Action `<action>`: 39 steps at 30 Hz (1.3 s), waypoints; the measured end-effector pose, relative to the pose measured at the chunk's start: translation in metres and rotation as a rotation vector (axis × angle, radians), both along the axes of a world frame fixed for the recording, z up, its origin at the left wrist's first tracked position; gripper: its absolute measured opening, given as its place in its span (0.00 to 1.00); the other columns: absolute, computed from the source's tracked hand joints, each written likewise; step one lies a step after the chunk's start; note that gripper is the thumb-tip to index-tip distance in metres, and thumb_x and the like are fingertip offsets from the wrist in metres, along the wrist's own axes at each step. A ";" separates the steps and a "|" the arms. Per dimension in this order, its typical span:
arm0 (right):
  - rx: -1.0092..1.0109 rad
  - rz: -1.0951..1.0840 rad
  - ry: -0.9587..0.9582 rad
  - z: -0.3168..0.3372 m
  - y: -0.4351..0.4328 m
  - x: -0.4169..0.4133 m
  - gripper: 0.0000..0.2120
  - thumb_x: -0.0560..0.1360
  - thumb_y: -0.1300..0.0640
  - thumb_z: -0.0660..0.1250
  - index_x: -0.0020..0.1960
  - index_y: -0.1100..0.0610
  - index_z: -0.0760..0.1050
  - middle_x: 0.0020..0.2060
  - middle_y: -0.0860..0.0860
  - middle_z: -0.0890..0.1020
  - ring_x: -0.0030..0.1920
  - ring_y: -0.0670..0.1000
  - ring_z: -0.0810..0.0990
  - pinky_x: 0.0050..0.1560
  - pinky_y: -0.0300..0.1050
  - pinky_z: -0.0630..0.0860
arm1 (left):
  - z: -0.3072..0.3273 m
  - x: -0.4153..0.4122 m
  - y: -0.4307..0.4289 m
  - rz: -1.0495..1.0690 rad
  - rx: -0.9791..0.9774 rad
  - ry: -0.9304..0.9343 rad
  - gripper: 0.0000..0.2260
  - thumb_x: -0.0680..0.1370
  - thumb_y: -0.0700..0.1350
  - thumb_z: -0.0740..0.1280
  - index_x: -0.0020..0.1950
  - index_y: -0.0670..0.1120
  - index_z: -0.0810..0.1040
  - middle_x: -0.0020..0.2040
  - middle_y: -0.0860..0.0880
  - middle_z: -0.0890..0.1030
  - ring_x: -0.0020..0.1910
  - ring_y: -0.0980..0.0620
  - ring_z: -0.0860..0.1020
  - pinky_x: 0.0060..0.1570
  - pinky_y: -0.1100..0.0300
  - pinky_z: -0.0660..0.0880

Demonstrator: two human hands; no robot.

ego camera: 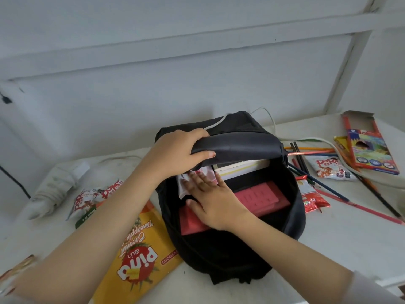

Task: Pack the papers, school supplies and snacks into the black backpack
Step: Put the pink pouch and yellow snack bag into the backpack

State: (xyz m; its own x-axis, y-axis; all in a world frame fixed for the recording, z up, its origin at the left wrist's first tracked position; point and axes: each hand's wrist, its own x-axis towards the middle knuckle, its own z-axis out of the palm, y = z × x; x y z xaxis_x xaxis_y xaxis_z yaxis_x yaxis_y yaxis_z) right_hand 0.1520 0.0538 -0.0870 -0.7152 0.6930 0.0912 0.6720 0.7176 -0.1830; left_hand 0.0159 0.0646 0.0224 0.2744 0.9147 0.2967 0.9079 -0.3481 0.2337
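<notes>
The black backpack lies open mid-counter. The left hand curls its fingers round the top flap. The right hand has straight fingers, close together, pressing a white-pink snack packet inside at ten o'clock.

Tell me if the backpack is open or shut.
Open: left hand holds the backpack flap up; books and pink case show inside.

Books half hidden under backpack flap
</notes>
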 end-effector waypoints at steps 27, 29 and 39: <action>-0.070 -0.066 -0.014 -0.009 0.017 -0.026 0.43 0.67 0.35 0.28 0.77 0.53 0.45 0.77 0.54 0.47 0.77 0.53 0.44 0.73 0.47 0.40 | 0.000 -0.019 -0.008 -0.055 0.409 0.042 0.15 0.76 0.42 0.61 0.60 0.55 0.65 0.44 0.51 0.81 0.34 0.51 0.75 0.35 0.63 0.67; -0.080 -0.101 -0.056 -0.008 0.022 -0.030 0.36 0.75 0.36 0.35 0.77 0.54 0.45 0.77 0.54 0.47 0.77 0.53 0.45 0.74 0.49 0.41 | 0.000 -0.020 -0.008 -0.061 0.429 0.048 0.15 0.77 0.42 0.61 0.60 0.54 0.65 0.42 0.51 0.80 0.32 0.54 0.70 0.34 0.63 0.66; -0.191 -0.130 -0.133 0.006 0.015 -0.031 0.29 0.82 0.45 0.45 0.77 0.57 0.41 0.77 0.56 0.44 0.76 0.54 0.43 0.74 0.51 0.42 | -0.007 -0.025 -0.005 0.032 0.246 -0.080 0.11 0.78 0.45 0.63 0.60 0.51 0.70 0.38 0.62 0.75 0.33 0.68 0.71 0.34 0.74 0.62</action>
